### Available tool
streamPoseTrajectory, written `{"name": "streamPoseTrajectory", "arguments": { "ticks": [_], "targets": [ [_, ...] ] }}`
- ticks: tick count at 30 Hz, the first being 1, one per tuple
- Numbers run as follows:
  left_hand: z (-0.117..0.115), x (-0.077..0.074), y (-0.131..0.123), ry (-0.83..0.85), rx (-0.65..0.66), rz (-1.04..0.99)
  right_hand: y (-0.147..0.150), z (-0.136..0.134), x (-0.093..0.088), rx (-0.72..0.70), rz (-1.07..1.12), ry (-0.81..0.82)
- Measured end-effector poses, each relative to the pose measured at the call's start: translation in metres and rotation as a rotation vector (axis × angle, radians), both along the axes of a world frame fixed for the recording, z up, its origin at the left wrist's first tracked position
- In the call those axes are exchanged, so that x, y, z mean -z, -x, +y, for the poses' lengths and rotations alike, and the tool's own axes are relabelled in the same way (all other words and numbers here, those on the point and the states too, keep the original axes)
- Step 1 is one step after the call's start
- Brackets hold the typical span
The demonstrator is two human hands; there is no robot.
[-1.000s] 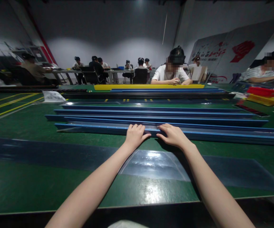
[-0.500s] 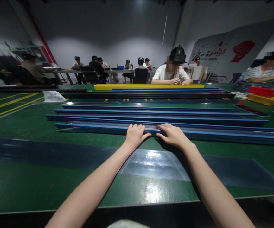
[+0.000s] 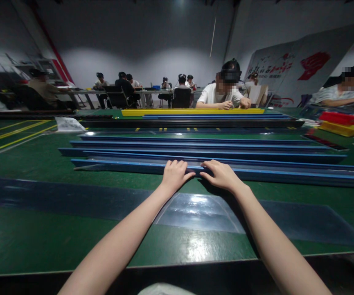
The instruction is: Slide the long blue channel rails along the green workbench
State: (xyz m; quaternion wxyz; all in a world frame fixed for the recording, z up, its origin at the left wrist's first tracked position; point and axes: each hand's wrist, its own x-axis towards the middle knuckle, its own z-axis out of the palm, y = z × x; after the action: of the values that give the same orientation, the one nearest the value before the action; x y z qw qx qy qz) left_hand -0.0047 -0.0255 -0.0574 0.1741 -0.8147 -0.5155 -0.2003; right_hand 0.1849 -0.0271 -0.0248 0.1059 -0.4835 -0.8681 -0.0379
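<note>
Head view: we grip the near wall of the nearest blue channel (image 3: 256,175) with our left hand (image 3: 174,176) and right hand (image 3: 221,174), fingers hooked over it, thumbs in front. It lies across the green table (image 3: 41,237), between a flat transparent strip (image 3: 201,213) and other blue channels (image 3: 201,154).

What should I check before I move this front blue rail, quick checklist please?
1. Left hand on the front blue rail: ok.
2. Right hand on the same rail: ok.
3. Rail's left end in sight: ok.
4. Rail's right end in sight: not ok, it runs out of the picture.
5. Not touching the blue rail behind: cannot tell.
6. Table's near side bare: not ok, a transparent strip lies there.
</note>
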Motion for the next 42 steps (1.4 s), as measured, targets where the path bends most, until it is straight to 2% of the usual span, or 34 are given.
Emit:
{"name": "streamPoseTrajectory", "arguments": {
  "ticks": [15,34,42],
  "targets": [
    [0.0009,0.0006,0.0006,0.004,0.032,-0.018,0.0043,0.0004,-0.0001,-0.055,-0.007,0.018],
    [-0.0001,-0.0012,-0.0004,0.017,0.019,-0.015,0.0107,0.0007,-0.0025,-0.053,-0.037,0.01],
    [0.0,0.0002,0.0004,0.002,0.02,-0.009,0.0073,0.0018,0.0018,-0.082,-0.014,-0.012]
  ]
}}
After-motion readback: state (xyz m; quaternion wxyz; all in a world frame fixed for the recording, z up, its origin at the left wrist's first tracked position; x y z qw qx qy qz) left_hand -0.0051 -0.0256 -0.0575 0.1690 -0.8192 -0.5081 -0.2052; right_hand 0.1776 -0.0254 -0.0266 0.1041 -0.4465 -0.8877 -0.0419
